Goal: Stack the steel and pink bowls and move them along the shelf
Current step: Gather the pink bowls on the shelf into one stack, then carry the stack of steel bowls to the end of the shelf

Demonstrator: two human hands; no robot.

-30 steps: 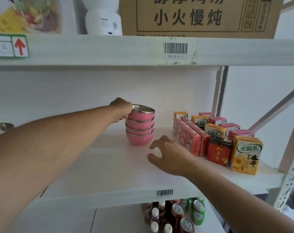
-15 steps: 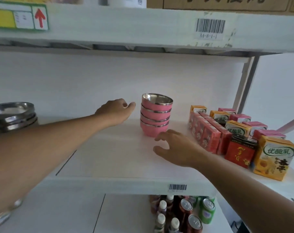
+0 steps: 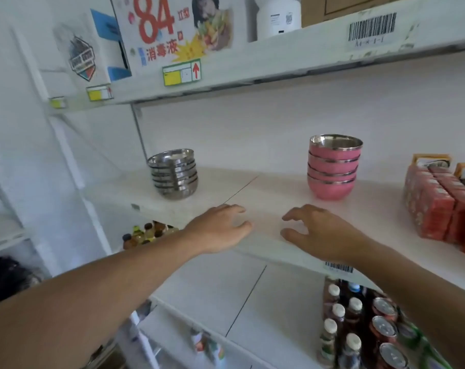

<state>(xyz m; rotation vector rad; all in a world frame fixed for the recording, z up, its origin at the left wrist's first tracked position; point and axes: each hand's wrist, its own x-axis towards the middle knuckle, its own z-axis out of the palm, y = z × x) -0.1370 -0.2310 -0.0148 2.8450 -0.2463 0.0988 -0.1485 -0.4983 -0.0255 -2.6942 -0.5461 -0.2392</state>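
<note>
A stack of several pink bowls with steel rims [image 3: 332,169] stands on the white shelf [image 3: 266,187], right of centre. A stack of several plain steel bowls [image 3: 174,174] stands further left on the same shelf. My left hand [image 3: 220,227] hovers near the shelf's front edge, fingers loosely apart, holding nothing. My right hand [image 3: 319,230] is beside it, also empty with spread fingers. Both hands are well in front of the stacks and touch neither.
Red and orange drink cartons [image 3: 439,203] crowd the shelf's right end. The upper shelf [image 3: 279,54] carries boxes and a white bottle. Below, bottles and cans [image 3: 359,328] stand on the lower shelf. A metal upright [image 3: 138,129] rises behind the steel stack.
My left hand has let go of the pink stack and drawn back to the shelf's front. The view has swung left, bringing the steel stack fully into sight.
</note>
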